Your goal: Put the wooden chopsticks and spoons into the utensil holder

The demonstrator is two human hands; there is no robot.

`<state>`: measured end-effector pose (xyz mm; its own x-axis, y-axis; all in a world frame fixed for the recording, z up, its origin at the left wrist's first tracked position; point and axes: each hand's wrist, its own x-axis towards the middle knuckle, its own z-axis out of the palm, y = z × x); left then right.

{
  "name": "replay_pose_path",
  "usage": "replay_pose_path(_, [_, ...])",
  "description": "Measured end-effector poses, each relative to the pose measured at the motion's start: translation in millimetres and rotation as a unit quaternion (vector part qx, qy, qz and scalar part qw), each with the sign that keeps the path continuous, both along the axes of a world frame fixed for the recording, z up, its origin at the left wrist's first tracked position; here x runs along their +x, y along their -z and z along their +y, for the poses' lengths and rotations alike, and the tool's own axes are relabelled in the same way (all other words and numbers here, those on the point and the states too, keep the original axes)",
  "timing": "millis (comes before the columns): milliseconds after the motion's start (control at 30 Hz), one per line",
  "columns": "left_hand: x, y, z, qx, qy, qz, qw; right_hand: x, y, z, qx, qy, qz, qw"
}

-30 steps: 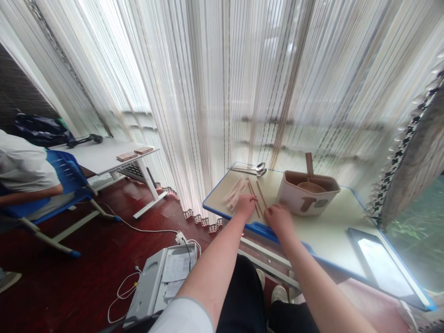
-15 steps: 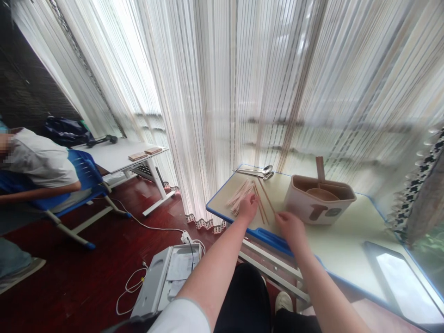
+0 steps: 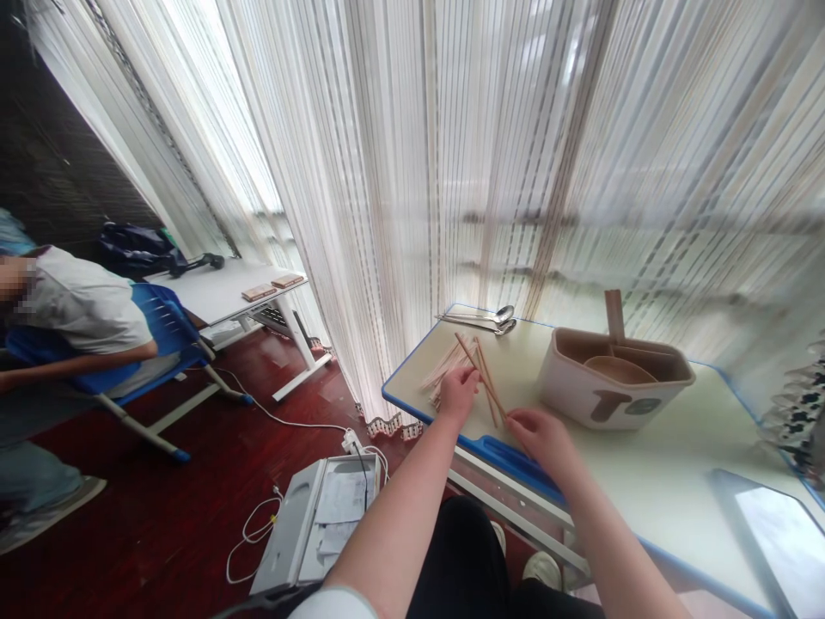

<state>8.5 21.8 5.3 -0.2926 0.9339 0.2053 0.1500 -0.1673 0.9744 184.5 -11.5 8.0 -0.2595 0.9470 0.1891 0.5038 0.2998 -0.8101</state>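
- A person's right hand pinches the near end of a long wooden chopstick, which slants over a pale, blue-edged table.
- The left hand bends its fingers beside the same chopstick farther along; whether it grips anything, one cannot tell.
- More chopsticks lie just under and beside the held one, crossing it at a narrow angle.
- A loose bundle of thin pale sticks spreads to the left, partly hidden by the left hand.
- Metal spoons rest together near the table's far edge.
- To the right of the hands stands an upright white-and-brown bin, marked with a large letter T, a brown bowl inside and a flat wooden piece rising at its back.
- A tablet with a bright screen lies at the table's right end.
- On the left, another person in a white shirt sits on a blue chair near a white desk.
- Sheer striped curtains hang behind the table.
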Motion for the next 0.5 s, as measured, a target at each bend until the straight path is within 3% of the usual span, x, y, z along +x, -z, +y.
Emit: replay_pose_path(500, [9.1, -10.0, -15.3, 0.005, 0.046, -0.015, 0.999, 4.6, -1.9, -4.3, 0.046, -0.013, 0.023, 0.999])
